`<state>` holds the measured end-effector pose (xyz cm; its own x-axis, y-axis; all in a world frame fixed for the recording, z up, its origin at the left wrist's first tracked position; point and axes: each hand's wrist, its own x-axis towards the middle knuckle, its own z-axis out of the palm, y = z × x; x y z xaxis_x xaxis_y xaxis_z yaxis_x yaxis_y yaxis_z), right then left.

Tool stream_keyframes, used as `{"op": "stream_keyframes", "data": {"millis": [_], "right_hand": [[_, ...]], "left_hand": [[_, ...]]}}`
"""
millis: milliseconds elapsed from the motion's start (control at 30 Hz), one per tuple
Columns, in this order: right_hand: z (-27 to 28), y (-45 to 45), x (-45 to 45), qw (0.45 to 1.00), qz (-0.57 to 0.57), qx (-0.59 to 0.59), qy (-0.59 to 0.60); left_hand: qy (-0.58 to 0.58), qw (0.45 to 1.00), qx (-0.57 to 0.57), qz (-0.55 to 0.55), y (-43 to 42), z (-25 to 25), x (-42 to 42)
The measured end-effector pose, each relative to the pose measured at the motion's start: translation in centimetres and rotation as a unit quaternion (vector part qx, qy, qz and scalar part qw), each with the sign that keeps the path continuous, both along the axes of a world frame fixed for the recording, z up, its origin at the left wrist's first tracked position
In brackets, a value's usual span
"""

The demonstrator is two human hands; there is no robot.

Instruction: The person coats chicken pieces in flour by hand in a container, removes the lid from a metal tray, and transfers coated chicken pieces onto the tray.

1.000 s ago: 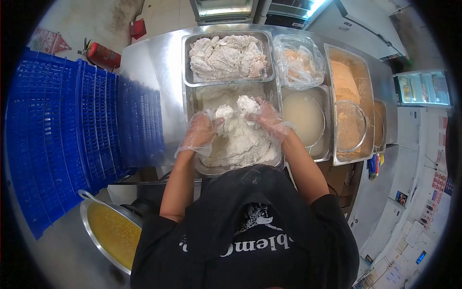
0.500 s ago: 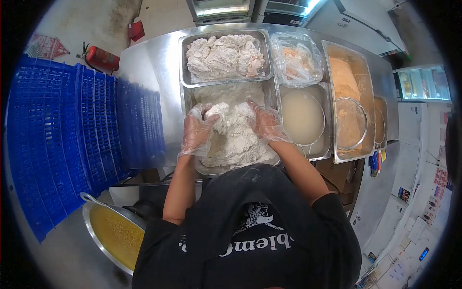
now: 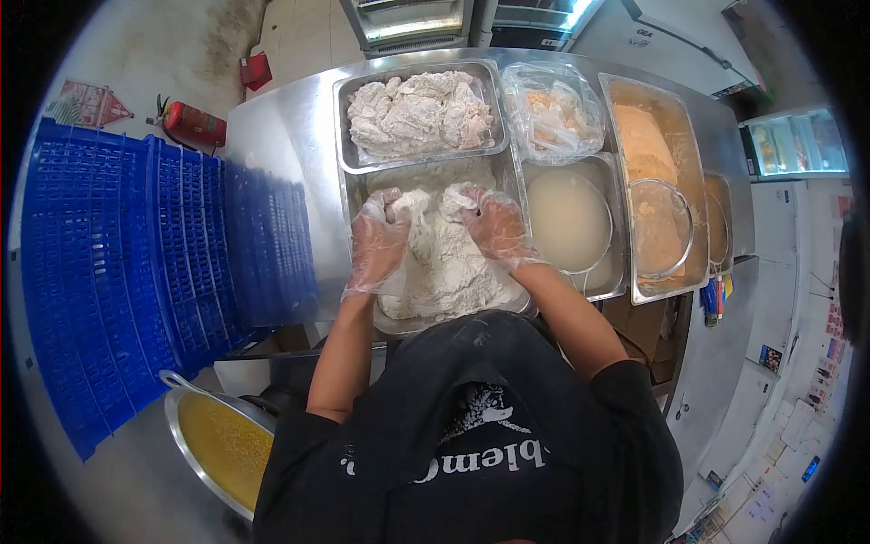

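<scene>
A deep steel pan of white flour (image 3: 458,286) lies in front of me, and both hands are inside it in clear plastic gloves. On its left side, my left hand (image 3: 379,240) is closed around a flour-coated piece (image 3: 414,205). My right hand (image 3: 498,228) grips another flour-coated piece (image 3: 459,199) opposite, with fingers curled inward. Both pieces look like floured meat, thickly covered, so their exact shape is hidden. Just beyond the hands, a steel tray (image 3: 343,127) heaped with floured meat pieces (image 3: 417,113) rests over the pan's far end.
Right of the pan stand a container of pale liquid (image 3: 566,213) with a wire-rimmed strainer, a plastic bag (image 3: 555,113) of crumbly food, and a long pan of orange breading (image 3: 645,145). Blue crates (image 3: 95,263) rise on the left. A bowl of yellow liquid (image 3: 217,444) sits lower left.
Both hands have shifted slightly within the flour pan, and the right fingers have curled further around their floured piece. The whole view has tilted a little.
</scene>
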<state>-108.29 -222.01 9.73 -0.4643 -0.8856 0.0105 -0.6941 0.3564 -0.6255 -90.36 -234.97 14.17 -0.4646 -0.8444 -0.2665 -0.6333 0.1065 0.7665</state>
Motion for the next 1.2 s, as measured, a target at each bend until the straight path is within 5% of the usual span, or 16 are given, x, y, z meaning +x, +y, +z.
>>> {"op": "stream_keyframes", "data": {"millis": [67,100,167,300,433,467,533,567,600,667,700,800,933,1033,1133,1200], "right_hand": [[3.0,-1.3,-0.2,0.999,-0.005,0.042,-0.003],[1.6,-2.0,0.2,0.999,-0.006,0.039,0.0],[-2.5,-2.7,1.2,0.988,0.086,-0.065,0.108],[-0.2,-4.1,-0.5,0.995,0.063,-0.032,0.074],[-3.7,-4.9,0.5,0.988,0.074,-0.119,0.07],[-1.2,-5.3,-1.1,0.986,0.071,-0.126,0.079],[2.6,-4.3,-2.3,0.997,-0.003,0.07,-0.041],[2.6,-4.8,-2.2,0.991,0.04,0.092,0.085],[1.8,-4.9,-1.2,0.991,0.044,0.094,0.083],[1.2,-5.3,0.3,0.992,0.054,-0.091,0.075],[2.3,-4.9,-0.4,0.998,-0.001,-0.06,-0.018],[3.2,-5.1,-2.2,0.997,-0.009,0.072,-0.013],[-1.0,-6.2,-1.6,0.997,0.058,-0.045,0.021],[3.0,-5.0,-1.8,0.996,-0.032,0.057,-0.062],[4.1,-5.1,0.8,0.992,-0.017,-0.118,0.035],[3.8,-5.6,-1.2,0.994,0.02,0.1,0.023]], "left_hand": [[0.075,0.98,-0.181,-0.015,-0.3,-0.7,-0.5],[0.078,0.98,-0.184,-0.015,-0.1,-0.9,-1.5],[-0.058,0.911,-0.355,-0.202,0.8,-1.6,-3.6],[0.034,0.9,-0.403,-0.161,-0.2,-3.4,-3.5],[0.025,0.955,-0.233,-0.181,1.4,-4.8,-5.2],[0.031,0.952,-0.242,-0.183,0.2,-4.2,-5.3],[0.111,0.955,-0.234,-0.147,-0.7,-4.0,-3.0],[0.109,0.957,-0.229,-0.144,0.0,-4.8,-3.0],[0.049,0.951,-0.261,-0.158,0.8,-6.2,-3.6],[-0.064,0.921,-0.333,-0.19,1.2,-6.7,-5.3],[-0.07,0.922,-0.341,-0.17,0.9,-5.3,-5.1],[0.065,0.957,-0.24,-0.148,-0.7,-5.5,-4.0],[-0.014,0.897,-0.401,-0.186,0.4,-6.9,-5.5],[-0.041,0.947,-0.269,-0.17,-0.4,-3.0,-4.6],[0.013,0.935,-0.331,-0.129,1.8,-5.2,-5.9],[-0.02,0.935,-0.313,-0.164,0.5,-3.3,-5.5]]}}
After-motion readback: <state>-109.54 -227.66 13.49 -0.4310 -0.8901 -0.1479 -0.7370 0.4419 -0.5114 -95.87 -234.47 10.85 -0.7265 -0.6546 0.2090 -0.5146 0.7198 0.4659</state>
